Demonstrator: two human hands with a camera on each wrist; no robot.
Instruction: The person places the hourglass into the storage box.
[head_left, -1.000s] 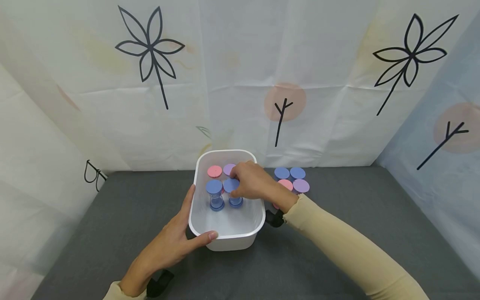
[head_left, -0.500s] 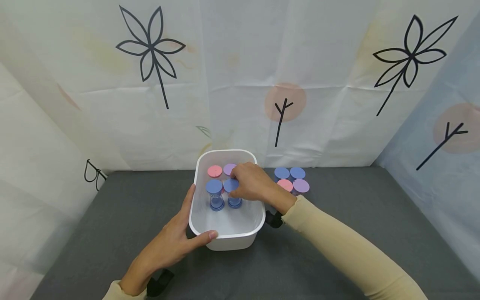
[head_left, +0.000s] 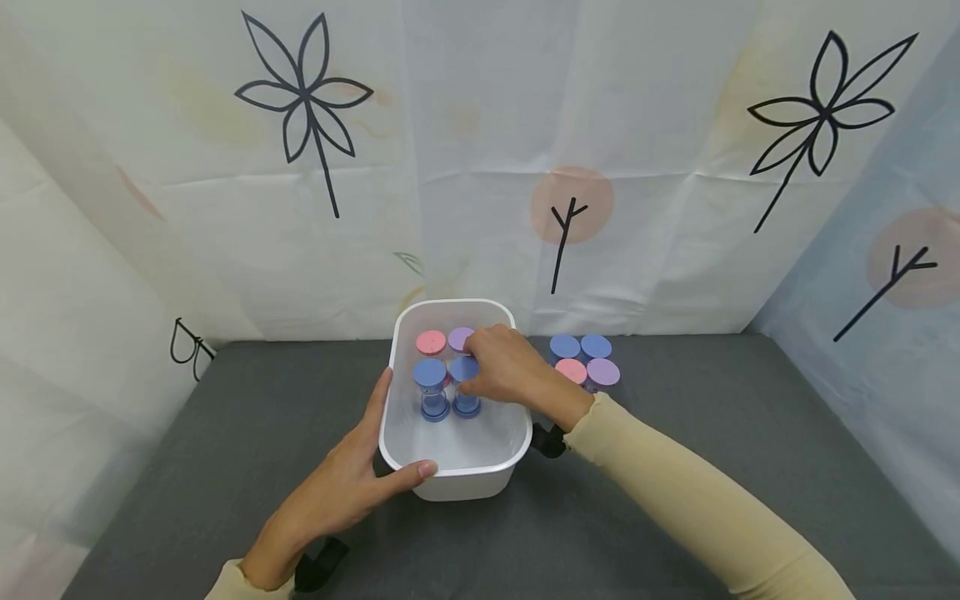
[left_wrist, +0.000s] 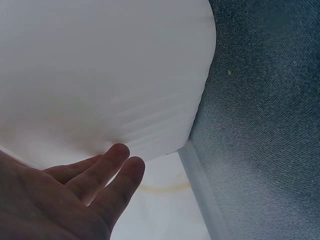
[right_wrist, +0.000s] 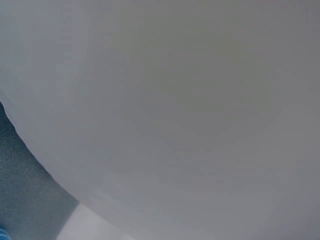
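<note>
In the head view, my right hand (head_left: 504, 367) reaches over the right rim of a white plastic bin (head_left: 457, 458) and pinches a blue-capped sand timer (head_left: 466, 406) by its top. Beside it on the left, a second blue sand timer (head_left: 431, 375) stands upright on the bin floor. Behind them are a pink-capped timer (head_left: 431, 342) and a purple-capped one (head_left: 459, 337), partly hidden by my hand. My left hand (head_left: 341, 483) rests along the bin's left side, thumb over the front rim. Its straight fingers (left_wrist: 117, 187) touch the outer wall in the left wrist view.
Right of the bin, several more sand timers stand grouped: blue caps (head_left: 596, 347) behind, a pink cap (head_left: 571, 370) and a purple cap (head_left: 603, 372) in front. My right forearm crosses before them. A patterned cloth (head_left: 480, 217) hangs behind the dark grey table (head_left: 675, 500).
The base of the timer in my right hand has shifted slightly left, closer to the neighbouring blue timer. My left hand and the bin have stayed in place.
</note>
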